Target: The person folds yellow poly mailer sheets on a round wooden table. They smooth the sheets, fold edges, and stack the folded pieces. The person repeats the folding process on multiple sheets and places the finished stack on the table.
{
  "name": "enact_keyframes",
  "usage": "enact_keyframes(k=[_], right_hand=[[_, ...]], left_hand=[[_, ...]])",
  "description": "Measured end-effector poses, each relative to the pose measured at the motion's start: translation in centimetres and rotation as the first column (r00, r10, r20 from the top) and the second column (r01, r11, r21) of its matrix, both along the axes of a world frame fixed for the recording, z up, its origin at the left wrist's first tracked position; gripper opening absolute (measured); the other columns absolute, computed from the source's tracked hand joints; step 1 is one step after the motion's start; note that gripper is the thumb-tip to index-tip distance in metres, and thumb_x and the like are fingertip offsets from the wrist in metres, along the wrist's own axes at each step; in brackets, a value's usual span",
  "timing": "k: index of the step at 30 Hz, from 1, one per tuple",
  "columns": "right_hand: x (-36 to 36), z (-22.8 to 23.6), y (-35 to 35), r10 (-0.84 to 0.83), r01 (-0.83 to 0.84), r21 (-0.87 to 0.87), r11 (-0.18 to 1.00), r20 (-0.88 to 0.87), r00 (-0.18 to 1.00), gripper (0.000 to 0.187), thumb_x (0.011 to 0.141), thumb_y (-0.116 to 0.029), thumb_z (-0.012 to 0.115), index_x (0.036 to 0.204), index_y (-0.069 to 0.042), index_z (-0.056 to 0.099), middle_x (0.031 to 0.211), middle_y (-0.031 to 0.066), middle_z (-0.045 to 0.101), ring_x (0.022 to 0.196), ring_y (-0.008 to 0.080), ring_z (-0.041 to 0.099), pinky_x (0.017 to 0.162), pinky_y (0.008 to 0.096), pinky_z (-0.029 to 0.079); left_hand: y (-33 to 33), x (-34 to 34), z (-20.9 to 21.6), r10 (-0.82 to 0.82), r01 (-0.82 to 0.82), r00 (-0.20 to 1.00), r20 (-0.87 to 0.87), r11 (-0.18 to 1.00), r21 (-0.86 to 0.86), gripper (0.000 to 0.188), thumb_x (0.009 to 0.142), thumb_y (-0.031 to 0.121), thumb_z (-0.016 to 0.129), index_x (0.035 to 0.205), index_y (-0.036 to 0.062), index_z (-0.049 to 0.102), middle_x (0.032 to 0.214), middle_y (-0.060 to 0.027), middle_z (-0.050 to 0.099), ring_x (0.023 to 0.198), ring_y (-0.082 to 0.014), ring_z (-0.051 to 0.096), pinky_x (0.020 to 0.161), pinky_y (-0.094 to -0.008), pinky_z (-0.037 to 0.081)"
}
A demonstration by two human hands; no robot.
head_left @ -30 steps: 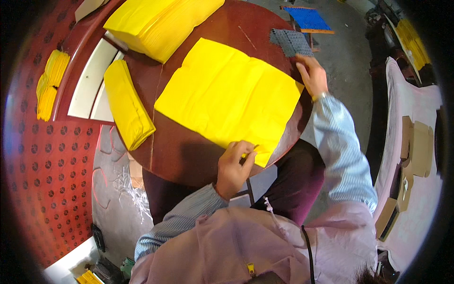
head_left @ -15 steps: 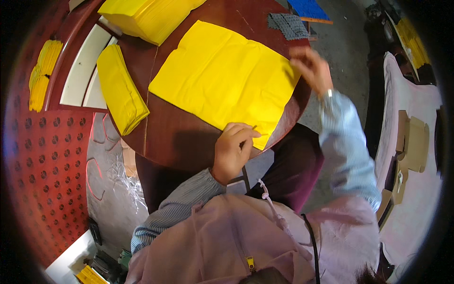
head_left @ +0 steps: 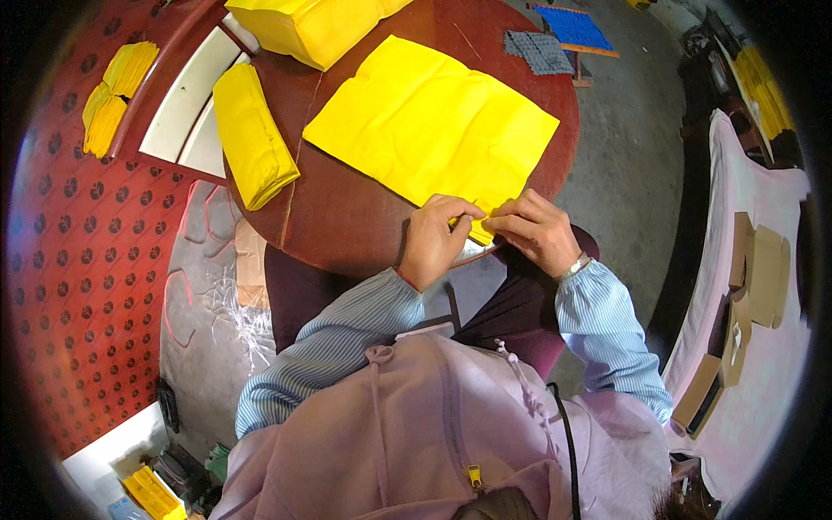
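Note:
A bright yellow sheet (head_left: 433, 121), paper or cloth I cannot tell, lies spread on the round dark red table (head_left: 347, 234) before me. Its near corner is bunched at the table's front edge. There my left hand (head_left: 438, 236) pinches the gathered corner between thumb and fingers. From the other side my right hand (head_left: 539, 232) closes on the same corner, thumb and fingertips pressed together. The two hands almost meet. Faint creases run across the sheet, and the fingertips partly hide the bunched part.
Left of the sheet lies a folded yellow bundle (head_left: 251, 139). A larger yellow stack (head_left: 321, 30) sits at the table's far side, and a grey textured cloth (head_left: 537, 52) at the far right edge. Cardboard boxes (head_left: 767, 277) rest on a pale covered surface at right.
My right hand has come down from the sheet's right corner to the near corner, beside my left hand. The near corner is now more bunched. The whole view has shifted slightly.

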State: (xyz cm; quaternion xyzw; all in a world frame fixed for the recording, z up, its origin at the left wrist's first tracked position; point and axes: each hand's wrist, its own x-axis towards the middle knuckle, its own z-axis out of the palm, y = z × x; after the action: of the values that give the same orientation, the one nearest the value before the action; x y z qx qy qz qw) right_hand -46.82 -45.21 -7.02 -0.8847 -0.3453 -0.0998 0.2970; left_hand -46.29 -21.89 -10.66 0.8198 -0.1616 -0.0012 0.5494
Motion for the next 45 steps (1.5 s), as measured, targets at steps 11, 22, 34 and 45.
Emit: enact_keyframes(k=[11,22,34,45], right_hand=[[0.6,-0.4,-0.3,0.052,-0.054,-0.018,0.998,-0.082,0.995,0.027,0.083,-0.006,0.080,0.109,-0.009,0.077,0.101,0.0067,0.071,0.095,0.0282,0.070,0.082,0.0408,0.059],[0.9,-1.3,-0.2,0.007,0.009,0.087,0.996,-0.183,0.983,0.016,0.087,-0.008,0.083,0.103,-0.007,0.079,0.101,0.0071,0.075,0.094,0.0265,0.072,0.082,0.0390,0.059],[0.4,-3.4,0.1,-0.121,0.289,0.269,0.919,-0.505,0.855,0.014,0.084,-0.006,0.089,0.095,-0.005,0.081,0.088,0.0029,0.073,0.078,0.0125,0.067,0.069,0.0287,0.053],[0.0,-3.6,0.5,-0.151,0.340,0.275,0.899,-0.535,0.831,0.016,0.082,-0.006,0.091,0.094,-0.004,0.080,0.085,0.0011,0.068,0.073,0.0096,0.062,0.065,0.0266,0.050]], left_hand=[[0.2,0.2,-0.4,-0.014,0.013,0.999,-0.030,1.000,-0.026,0.017,0.092,-0.001,0.069,0.102,0.0048,0.080,0.103,-0.0127,0.079,0.101,-0.0280,0.074,0.088,-0.0356,0.058],[0.3,0.2,-0.1,-0.014,0.014,0.999,-0.031,1.000,-0.012,0.014,0.091,0.000,0.070,0.101,0.0052,0.080,0.103,-0.0131,0.079,0.102,-0.0284,0.074,0.088,-0.0367,0.059],[0.5,0.3,-0.1,-0.054,0.054,0.998,-0.044,0.999,-0.004,0.016,0.087,0.003,0.075,0.101,0.0048,0.080,0.102,-0.0130,0.079,0.102,-0.0286,0.074,0.089,-0.0373,0.059],[0.5,0.4,-0.2,-0.056,0.056,0.998,-0.032,0.998,-0.002,0.015,0.086,0.004,0.079,0.101,0.0056,0.080,0.102,-0.0122,0.079,0.101,-0.0267,0.074,0.089,-0.0362,0.059]])
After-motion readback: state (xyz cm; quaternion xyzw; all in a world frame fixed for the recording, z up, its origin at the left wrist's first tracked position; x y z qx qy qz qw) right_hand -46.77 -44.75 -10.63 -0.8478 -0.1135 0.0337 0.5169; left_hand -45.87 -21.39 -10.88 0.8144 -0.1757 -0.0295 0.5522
